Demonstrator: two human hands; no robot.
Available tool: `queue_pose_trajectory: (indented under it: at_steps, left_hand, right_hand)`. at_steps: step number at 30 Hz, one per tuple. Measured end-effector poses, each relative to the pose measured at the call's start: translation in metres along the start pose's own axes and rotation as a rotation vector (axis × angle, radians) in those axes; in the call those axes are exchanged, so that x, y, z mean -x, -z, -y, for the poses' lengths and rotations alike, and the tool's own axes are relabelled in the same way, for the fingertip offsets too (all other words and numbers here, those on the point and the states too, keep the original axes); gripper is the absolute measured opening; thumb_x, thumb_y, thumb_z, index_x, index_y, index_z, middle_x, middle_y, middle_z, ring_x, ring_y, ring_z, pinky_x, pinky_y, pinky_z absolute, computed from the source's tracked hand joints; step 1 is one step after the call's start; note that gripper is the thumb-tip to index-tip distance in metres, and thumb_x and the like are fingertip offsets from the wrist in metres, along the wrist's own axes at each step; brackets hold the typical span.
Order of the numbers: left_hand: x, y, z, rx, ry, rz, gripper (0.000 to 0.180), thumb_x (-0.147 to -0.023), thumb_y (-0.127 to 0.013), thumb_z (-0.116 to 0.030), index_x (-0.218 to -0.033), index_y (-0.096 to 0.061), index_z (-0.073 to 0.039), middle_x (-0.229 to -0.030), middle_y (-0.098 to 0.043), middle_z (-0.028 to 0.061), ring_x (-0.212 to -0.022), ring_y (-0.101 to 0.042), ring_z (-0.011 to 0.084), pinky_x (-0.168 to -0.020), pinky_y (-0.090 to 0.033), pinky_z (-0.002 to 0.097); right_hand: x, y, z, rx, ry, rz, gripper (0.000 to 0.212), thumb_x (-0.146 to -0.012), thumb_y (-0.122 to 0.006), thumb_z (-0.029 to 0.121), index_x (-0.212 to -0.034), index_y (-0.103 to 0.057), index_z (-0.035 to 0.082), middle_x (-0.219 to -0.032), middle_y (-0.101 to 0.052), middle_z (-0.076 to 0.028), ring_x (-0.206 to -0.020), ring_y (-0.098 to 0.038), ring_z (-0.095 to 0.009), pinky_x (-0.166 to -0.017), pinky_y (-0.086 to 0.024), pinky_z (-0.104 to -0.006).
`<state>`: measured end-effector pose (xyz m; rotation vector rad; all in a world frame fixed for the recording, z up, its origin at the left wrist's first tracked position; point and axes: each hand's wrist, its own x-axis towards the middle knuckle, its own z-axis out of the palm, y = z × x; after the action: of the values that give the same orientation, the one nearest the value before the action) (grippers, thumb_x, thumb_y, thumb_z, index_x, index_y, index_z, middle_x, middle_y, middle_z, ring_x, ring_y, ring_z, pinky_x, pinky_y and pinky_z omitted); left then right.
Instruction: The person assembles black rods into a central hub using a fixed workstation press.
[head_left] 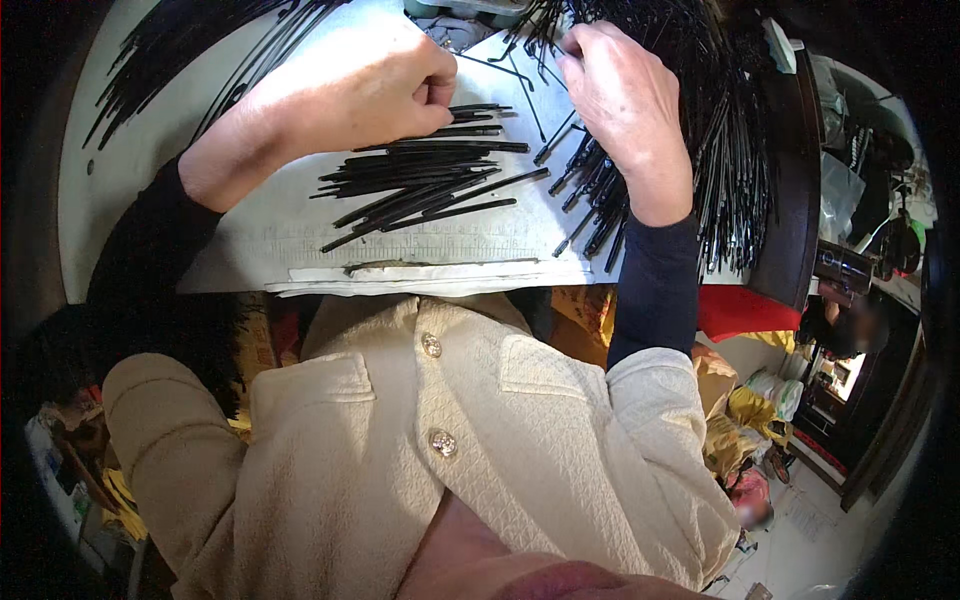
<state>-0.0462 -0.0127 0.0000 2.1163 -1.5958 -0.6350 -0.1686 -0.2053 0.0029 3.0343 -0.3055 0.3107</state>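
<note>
My left hand is closed, fingers curled down over the far end of a loose pile of short black tubes. What its fingertips hold is hidden. Farther right, my right hand is closed too, with thumb and index finger bent together beside several thin black wires with bent ends. I cannot make out what lies between those fingers. Under and beside my right wrist spreads a big heap of long black wires, some with thicker ends pointing toward me.
Another bundle of long black wires lies at the far left of the white worktop. Layered white sheets line its near edge. At the back stands a greenish container. A dark panel bounds the right side, with bags beyond.
</note>
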Motion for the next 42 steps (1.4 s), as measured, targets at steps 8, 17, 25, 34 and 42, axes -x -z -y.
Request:
queue_pose_trajectory:
  at_steps: [8,17,25,34,42]
  left_hand:
    - [0.001,0.013,-0.001,0.016,0.042,-0.079,0.017,-0.077,-0.060,-0.017,-0.083,-0.063,-0.001,-0.069,-0.061,0.0122,-0.058,-0.057,0.0199,-0.059,-0.046,0.0294]
    - [-0.003,0.016,0.010,0.104,0.122,-0.167,0.023,-0.079,-0.062,-0.021,-0.089,-0.065,-0.001,-0.070,-0.062,0.0095,-0.060,-0.056,0.0127,-0.059,-0.046,0.0257]
    - [-0.005,0.017,0.028,0.291,0.081,-0.195,0.027,-0.078,-0.063,-0.021,-0.095,-0.065,0.000,-0.070,-0.061,0.0037,-0.063,-0.054,0.0084,-0.058,-0.046,0.0238]
    - [-0.004,0.021,0.033,0.579,0.100,-0.052,0.029,-0.082,-0.060,-0.025,-0.100,-0.060,-0.002,-0.072,-0.058,0.0023,-0.053,-0.051,0.0045,-0.045,-0.039,0.0163]
    - [-0.002,0.017,0.046,0.840,0.163,-0.028,0.026,-0.081,-0.066,-0.022,-0.098,-0.060,-0.003,-0.074,-0.059,0.0011,-0.061,-0.057,0.0060,-0.050,-0.045,0.0170]
  right_hand:
    - [-0.006,0.012,0.006,-0.208,-0.103,0.103,0.020,-0.076,-0.056,0.017,-0.088,-0.063,0.003,-0.076,-0.064,-0.014,-0.070,-0.063,-0.027,-0.066,-0.048,-0.0331]
    - [-0.006,0.008,0.017,-0.744,-0.092,0.057,0.019,-0.074,-0.060,0.011,-0.090,-0.065,0.000,-0.072,-0.064,-0.009,-0.064,-0.062,-0.015,-0.062,-0.049,-0.0256]
    - [-0.011,0.009,0.029,-1.335,-0.197,0.120,0.012,-0.081,-0.060,0.006,-0.090,-0.058,-0.002,-0.079,-0.062,-0.008,-0.069,-0.064,-0.012,-0.060,-0.051,-0.0208]
    - [-0.011,0.000,0.037,-1.440,-0.140,-0.075,0.009,-0.080,-0.064,0.003,-0.087,-0.061,-0.001,-0.078,-0.065,-0.008,-0.070,-0.063,-0.011,-0.063,-0.050,-0.0206]
    - [-0.009,0.007,0.032,-0.931,-0.020,0.037,0.017,-0.081,-0.061,0.013,-0.089,-0.066,-0.001,-0.074,-0.066,-0.012,-0.062,-0.062,-0.015,-0.059,-0.047,-0.0261]
